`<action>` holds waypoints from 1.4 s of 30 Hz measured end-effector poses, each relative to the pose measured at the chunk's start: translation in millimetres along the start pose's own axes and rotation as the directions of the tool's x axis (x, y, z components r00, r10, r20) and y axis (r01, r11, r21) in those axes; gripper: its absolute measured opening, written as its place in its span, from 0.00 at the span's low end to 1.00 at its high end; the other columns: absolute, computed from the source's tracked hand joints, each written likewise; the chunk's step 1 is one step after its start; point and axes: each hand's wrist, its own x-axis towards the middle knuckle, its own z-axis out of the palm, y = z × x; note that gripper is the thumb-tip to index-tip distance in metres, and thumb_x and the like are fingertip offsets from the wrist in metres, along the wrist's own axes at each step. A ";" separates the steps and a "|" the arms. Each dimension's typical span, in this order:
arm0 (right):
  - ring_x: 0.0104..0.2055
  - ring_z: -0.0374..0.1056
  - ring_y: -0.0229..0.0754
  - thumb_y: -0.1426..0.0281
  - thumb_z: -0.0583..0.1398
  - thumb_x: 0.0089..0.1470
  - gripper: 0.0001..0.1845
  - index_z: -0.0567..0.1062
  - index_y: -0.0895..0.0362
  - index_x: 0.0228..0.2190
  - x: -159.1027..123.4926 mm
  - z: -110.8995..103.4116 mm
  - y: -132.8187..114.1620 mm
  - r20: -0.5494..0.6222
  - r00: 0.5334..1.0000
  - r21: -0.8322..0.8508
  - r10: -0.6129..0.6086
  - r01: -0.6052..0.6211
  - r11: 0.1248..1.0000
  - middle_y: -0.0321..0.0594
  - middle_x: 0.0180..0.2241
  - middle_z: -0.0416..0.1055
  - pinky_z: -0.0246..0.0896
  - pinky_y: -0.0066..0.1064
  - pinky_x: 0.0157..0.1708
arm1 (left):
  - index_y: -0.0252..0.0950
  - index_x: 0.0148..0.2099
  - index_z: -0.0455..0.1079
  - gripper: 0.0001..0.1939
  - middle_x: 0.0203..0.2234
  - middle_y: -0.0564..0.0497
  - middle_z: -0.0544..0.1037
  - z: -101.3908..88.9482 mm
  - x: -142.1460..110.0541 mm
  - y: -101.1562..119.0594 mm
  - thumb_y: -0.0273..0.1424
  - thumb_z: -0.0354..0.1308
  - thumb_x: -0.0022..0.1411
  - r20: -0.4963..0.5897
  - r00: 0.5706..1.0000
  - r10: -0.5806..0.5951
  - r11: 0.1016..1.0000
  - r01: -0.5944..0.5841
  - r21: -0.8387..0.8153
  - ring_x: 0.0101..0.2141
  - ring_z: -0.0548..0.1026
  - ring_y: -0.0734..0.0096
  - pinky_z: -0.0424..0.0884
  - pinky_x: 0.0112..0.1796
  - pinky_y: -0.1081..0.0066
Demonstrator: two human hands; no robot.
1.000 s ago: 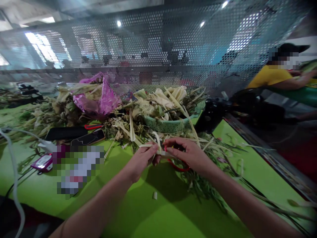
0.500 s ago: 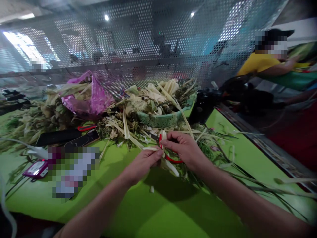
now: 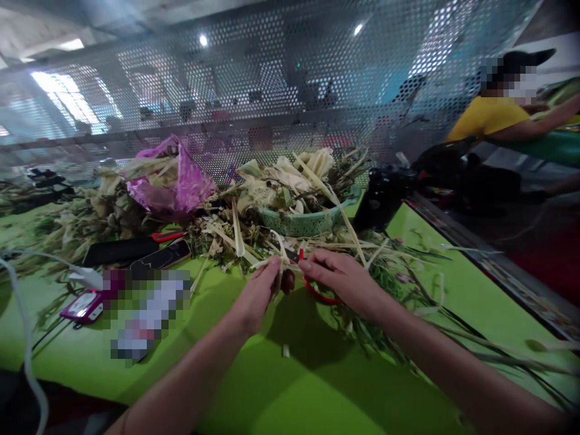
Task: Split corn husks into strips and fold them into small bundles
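My left hand (image 3: 263, 290) is closed in a pinch on a pale plant strip (image 3: 281, 249), which looks like dried husk or leaf. A thin end sticks up above the fingertips, and another part hangs below them. Opposite it, my right hand (image 3: 338, 275) pinches the same pale material between thumb and fingers. Red-handled scissors (image 3: 322, 297) lie just behind and under my right hand, their dark blades pointing away to the left. My right hand partly covers them, so I cannot tell whether it touches them.
A green basket (image 3: 294, 225) heaped with dry husks stands behind the hands. Left of it are a pink plastic bag (image 3: 181, 187), a red-handled tool (image 3: 168, 235) and a phone (image 3: 161, 255). A black container (image 3: 383, 196) stands at right. Someone in yellow (image 3: 484, 118) sits beyond.
The pale strip has turned in my fingers, and its end now points upward. My left hand has rotated more upright. The camera view has shifted slightly; the scissors have stayed put.
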 end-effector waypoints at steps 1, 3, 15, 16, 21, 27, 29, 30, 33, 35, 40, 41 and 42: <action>0.23 0.56 0.35 0.54 0.56 0.56 0.20 0.70 0.56 0.23 -1.0 1.1 0.2 0.031 0.999 -0.018 -0.017 0.017 1.000 0.32 0.19 0.61 0.47 0.26 0.22 | 0.35 0.30 0.68 0.20 0.24 0.51 0.70 -0.5 0.7 0.2 0.47 0.49 0.62 0.006 1.000 0.008 1.000 -0.008 -0.019 0.27 0.65 0.73 0.60 0.35 0.71; 0.23 0.57 0.36 0.55 0.55 0.57 0.20 0.71 0.56 0.24 -2.5 3.3 0.8 0.057 0.997 0.026 -0.048 0.046 0.999 0.33 0.20 0.63 0.48 0.27 0.22 | 0.35 0.30 0.68 0.19 0.24 0.52 0.70 -0.9 1.4 1.8 0.45 0.51 0.62 0.027 1.000 -0.002 0.999 0.003 -0.042 0.27 0.65 0.73 0.61 0.34 0.71; 0.21 0.53 0.34 0.61 0.54 0.56 0.19 0.66 0.57 0.18 -1.5 8.1 3.4 -0.021 1.000 0.233 0.009 -0.004 0.973 0.32 0.18 0.58 0.48 0.29 0.23 | 0.35 0.34 0.68 0.16 0.25 0.55 0.69 -1.3 1.7 1.8 0.44 0.59 0.56 0.000 1.000 -0.031 0.996 0.031 -0.088 0.26 0.66 0.78 0.63 0.32 0.76; 0.21 0.52 0.34 0.62 0.54 0.55 0.19 0.65 0.57 0.17 -1.2 8.5 2.8 -0.035 0.999 0.242 0.012 -0.003 0.970 0.32 0.17 0.57 0.47 0.29 0.22 | 0.35 0.33 0.67 0.16 0.25 0.56 0.69 -0.1 1.3 1.5 0.44 0.60 0.56 -0.001 1.000 -0.027 0.993 0.026 -0.113 0.26 0.66 0.79 0.63 0.31 0.76; 0.20 0.53 0.35 0.63 0.54 0.53 0.17 0.67 0.57 0.17 -0.4 9.9 1.3 -0.036 0.999 0.281 0.041 -0.029 0.959 0.33 0.17 0.58 0.48 0.29 0.22 | 0.35 0.33 0.67 0.14 0.25 0.57 0.67 0.2 -0.4 3.3 0.41 0.62 0.54 -0.009 1.000 -0.005 0.981 0.003 -0.194 0.26 0.65 0.80 0.62 0.29 0.78; 0.29 0.63 0.39 0.64 0.58 0.53 0.09 0.74 0.56 0.27 1.6 -0.5 3.3 -0.095 0.987 -0.057 -0.126 0.121 0.991 0.36 0.26 0.69 0.57 0.30 0.30 | 0.35 0.32 0.68 0.15 0.25 0.55 0.67 -10.0 4.3 6.6 0.43 0.58 0.57 0.094 0.996 0.010 0.981 -0.028 0.191 0.28 0.64 0.76 0.61 0.31 0.75; 0.37 0.66 0.41 0.67 0.61 0.51 0.09 0.75 0.55 0.36 0.3 -5.3 -2.4 -0.131 0.958 -0.148 -0.255 0.235 0.961 0.40 0.37 0.72 0.59 0.30 0.36 | 0.35 0.31 0.68 0.16 0.24 0.54 0.67 -9.7 6.3 4.7 0.44 0.56 0.58 0.125 0.991 0.054 0.931 -0.096 0.352 0.28 0.64 0.74 0.60 0.31 0.74; 0.40 0.66 0.42 0.69 0.61 0.52 0.11 0.75 0.54 0.39 -0.9 -6.6 -6.2 -0.120 0.943 -0.166 -0.311 0.290 0.943 0.41 0.40 0.71 0.59 0.30 0.38 | 0.35 0.31 0.69 0.16 0.24 0.53 0.68 -8.7 6.8 2.9 0.43 0.55 0.59 0.141 0.988 0.069 0.903 -0.122 0.411 0.28 0.64 0.73 0.60 0.31 0.73; 0.39 0.66 0.41 0.70 0.61 0.54 0.08 0.76 0.54 0.37 -5.1 -5.1 -16.7 -0.006 0.926 -0.195 -0.378 0.369 0.909 0.40 0.37 0.72 0.59 0.30 0.38 | 0.35 0.32 0.69 0.13 0.24 0.52 0.69 -4.4 5.6 -4.2 0.41 0.54 0.59 0.156 0.985 0.075 0.840 -0.147 0.523 0.27 0.63 0.72 0.59 0.30 0.73; 0.35 0.66 0.40 0.71 0.61 0.53 0.03 0.76 0.55 0.32 -6.9 -1.0 -19.6 0.020 0.937 -0.222 -0.349 0.345 0.912 0.38 0.31 0.71 0.57 0.29 0.34 | 0.34 0.31 0.69 0.12 0.23 0.52 0.69 -1.4 3.2 -8.1 0.39 0.54 0.59 0.148 0.988 0.051 0.818 -0.126 0.561 0.25 0.62 0.73 0.58 0.28 0.73; 0.32 0.65 0.37 0.75 0.62 0.51 0.05 0.73 0.57 0.25 -6.8 5.3 -13.7 -0.026 0.954 -0.140 -0.299 0.293 0.946 0.35 0.27 0.70 0.54 0.28 0.30 | 0.32 0.34 0.73 0.15 0.24 0.51 0.71 7.2 -2.3 -7.5 0.41 0.58 0.56 0.180 0.983 -0.046 0.884 -0.044 0.466 0.26 0.64 0.73 0.60 0.29 0.73; 0.31 0.64 0.37 0.75 0.62 0.50 0.04 0.73 0.57 0.25 -6.4 5.5 -12.0 -0.038 0.957 -0.107 -0.289 0.283 0.953 0.34 0.26 0.70 0.54 0.27 0.30 | 0.32 0.35 0.74 0.16 0.25 0.50 0.73 8.8 -2.9 -6.8 0.41 0.58 0.55 0.197 0.978 -0.070 0.896 -0.025 0.443 0.27 0.65 0.73 0.61 0.30 0.73; 0.30 0.64 0.36 0.76 0.62 0.50 0.04 0.73 0.57 0.25 -6.0 5.8 -10.4 -0.056 0.960 -0.077 -0.274 0.270 0.960 0.34 0.25 0.70 0.54 0.27 0.29 | 0.33 0.36 0.75 0.16 0.26 0.50 0.73 10.0 -3.4 -6.5 0.42 0.59 0.55 0.215 0.972 -0.089 0.905 -0.012 0.426 0.28 0.66 0.72 0.62 0.31 0.72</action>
